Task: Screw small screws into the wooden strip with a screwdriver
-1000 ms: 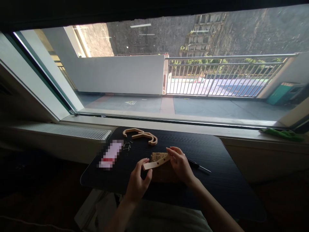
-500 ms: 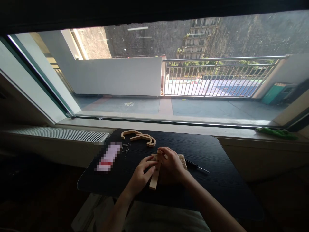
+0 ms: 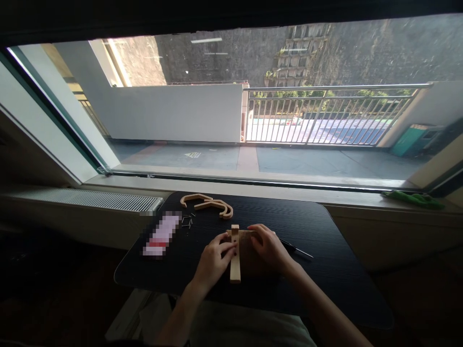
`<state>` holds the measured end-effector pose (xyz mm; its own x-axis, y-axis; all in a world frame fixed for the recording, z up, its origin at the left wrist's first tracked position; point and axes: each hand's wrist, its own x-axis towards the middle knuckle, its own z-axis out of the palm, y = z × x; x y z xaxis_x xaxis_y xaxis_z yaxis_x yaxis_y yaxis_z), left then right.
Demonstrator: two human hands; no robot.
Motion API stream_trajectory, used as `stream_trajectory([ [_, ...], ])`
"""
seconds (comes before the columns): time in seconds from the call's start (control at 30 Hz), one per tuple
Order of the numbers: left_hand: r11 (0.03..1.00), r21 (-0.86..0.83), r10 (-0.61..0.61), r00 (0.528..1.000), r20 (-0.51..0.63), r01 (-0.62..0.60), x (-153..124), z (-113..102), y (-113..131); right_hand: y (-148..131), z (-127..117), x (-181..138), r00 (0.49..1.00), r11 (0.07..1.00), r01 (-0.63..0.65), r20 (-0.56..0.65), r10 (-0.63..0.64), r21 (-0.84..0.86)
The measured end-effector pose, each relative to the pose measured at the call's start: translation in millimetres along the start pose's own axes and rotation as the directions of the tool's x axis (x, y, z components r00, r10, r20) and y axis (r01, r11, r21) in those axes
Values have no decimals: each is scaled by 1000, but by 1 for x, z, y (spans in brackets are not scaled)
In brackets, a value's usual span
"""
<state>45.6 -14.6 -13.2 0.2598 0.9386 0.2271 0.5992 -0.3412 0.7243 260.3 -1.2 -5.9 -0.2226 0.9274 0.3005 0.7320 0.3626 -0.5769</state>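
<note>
A pale wooden strip (image 3: 235, 267) with a raised far end and dark holes points toward me on the black table. My left hand (image 3: 213, 260) is closed on its left side, thumb near the holes. To the strip's right lies a brown block-like piece (image 3: 249, 255), dim and partly covered; its exact kind is unclear. My right hand (image 3: 271, 248) is closed over the far right part of that piece, fingers at its top edge. A thin screwdriver (image 3: 296, 249) with a dark handle lies just right of my right hand.
Curved wooden pieces (image 3: 210, 203) lie at the back of the table (image 3: 282, 212). Several small screws (image 3: 187, 221) are left of them, near a blurred pink-white packet (image 3: 162, 233). A window sill (image 3: 289, 191) borders the far edge; a green cloth (image 3: 412, 198) rests on it.
My right hand has left the strip's far end and moved right onto the brown piece. The strip has turned to point straighter at me; my left hand stays on it.
</note>
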Motion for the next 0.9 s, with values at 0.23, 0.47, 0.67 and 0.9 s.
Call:
stream_trajectory([
  [0.23,1000,11,-20,1000,-2,20,3,1,-2,-17,1,-7,992,992,126,7,-126,11],
  [0.47,995,-87,-53,998,27,55,3,4,-8,-32,4,-12,984,983,177,41,-175,-42],
  [0.67,990,-134,-39,999,7,39,1,10,-15,-37,9,-12,985,973,171,55,-164,-157],
  [0.9,990,-136,-26,999,-29,22,-4,12,-13,-39,10,-11,976,956,210,98,-194,-206],
])
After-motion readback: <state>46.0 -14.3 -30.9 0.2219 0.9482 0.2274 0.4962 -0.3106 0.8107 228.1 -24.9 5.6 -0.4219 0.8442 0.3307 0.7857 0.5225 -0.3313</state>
